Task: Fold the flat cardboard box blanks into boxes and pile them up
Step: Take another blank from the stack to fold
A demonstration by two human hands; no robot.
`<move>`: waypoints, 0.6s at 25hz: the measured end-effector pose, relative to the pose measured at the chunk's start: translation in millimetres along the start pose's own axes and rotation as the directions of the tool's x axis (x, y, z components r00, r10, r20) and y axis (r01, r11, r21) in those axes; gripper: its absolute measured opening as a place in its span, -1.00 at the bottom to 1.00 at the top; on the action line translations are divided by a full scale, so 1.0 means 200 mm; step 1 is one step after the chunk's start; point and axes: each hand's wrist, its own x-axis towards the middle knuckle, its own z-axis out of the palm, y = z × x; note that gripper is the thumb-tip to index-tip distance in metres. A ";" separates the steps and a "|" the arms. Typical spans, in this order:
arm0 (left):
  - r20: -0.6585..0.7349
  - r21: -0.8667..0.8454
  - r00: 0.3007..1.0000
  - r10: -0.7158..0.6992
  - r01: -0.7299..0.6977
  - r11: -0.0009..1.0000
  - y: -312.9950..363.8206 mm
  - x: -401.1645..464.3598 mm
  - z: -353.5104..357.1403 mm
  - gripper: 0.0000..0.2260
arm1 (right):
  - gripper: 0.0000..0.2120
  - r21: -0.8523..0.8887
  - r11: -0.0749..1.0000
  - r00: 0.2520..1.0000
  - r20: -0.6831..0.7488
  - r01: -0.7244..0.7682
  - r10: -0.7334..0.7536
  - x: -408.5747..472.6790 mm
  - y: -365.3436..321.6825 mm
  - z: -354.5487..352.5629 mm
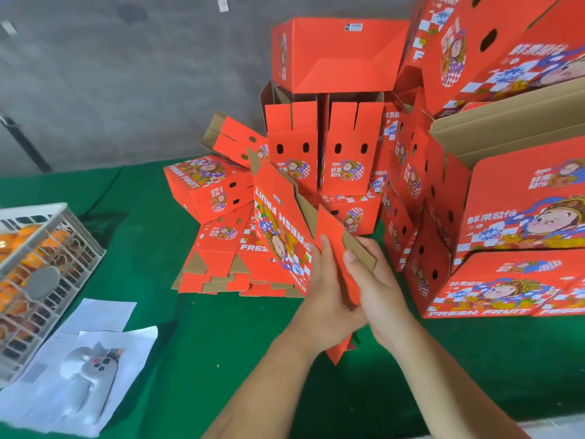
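Note:
Above the green table (196, 359) I hold a red printed cardboard blank (278, 223), tilted and partly opened so its brown inside shows. My left hand (323, 289) grips its near end from the left, fingers lying on a red flap. My right hand (376, 286) grips the same end from the right, thumb pressed on the brown inner face. A stack of flat blanks (221, 264) lies on the table just behind. Folded boxes (319, 160) stand piled at the back centre, with one open box (338, 55) on top.
Larger red boxes (512, 223) are stacked at the right, close to my right hand. A grey plastic crate (47, 274) of oranges sits at the left edge. White paper sheets (95, 353) lie in front of it. A grey wall stands behind.

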 end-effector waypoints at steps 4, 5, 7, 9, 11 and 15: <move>-0.179 -0.084 0.984 -0.008 -0.007 0.996 -0.04 -0.01 0.01 -0.01 | -0.54 -0.080 0.996 0.974 0.223 -0.032 0.049 -0.02 -0.05 0.01; -0.220 -0.092 0.975 0.006 -0.027 0.995 -0.03 -0.01 0.00 -0.07 | -0.51 -0.095 0.995 0.968 0.246 -0.024 0.046 -0.02 -0.05 0.03; -0.287 -0.125 0.957 0.043 -0.082 0.989 -0.02 -0.02 -0.03 -0.23 | -0.55 -0.084 0.996 0.962 0.273 -0.007 0.029 -0.03 -0.03 0.06; -0.389 -0.174 0.921 0.013 -0.088 0.981 -0.01 -0.05 -0.10 -0.38 | -0.70 -0.093 0.995 0.961 0.269 -0.039 0.063 -0.02 -0.01 0.07; -0.536 -0.334 0.831 -0.150 -0.046 0.941 -0.01 -0.08 -0.20 -0.50 | -0.79 -0.190 0.979 0.975 0.196 -0.071 0.109 0.02 0.02 0.04; -0.770 -0.409 0.553 -0.318 -0.045 0.911 -0.13 -0.22 -0.44 -0.85 | -0.70 -0.308 0.933 0.978 0.038 -0.184 0.206 0.09 0.08 -0.04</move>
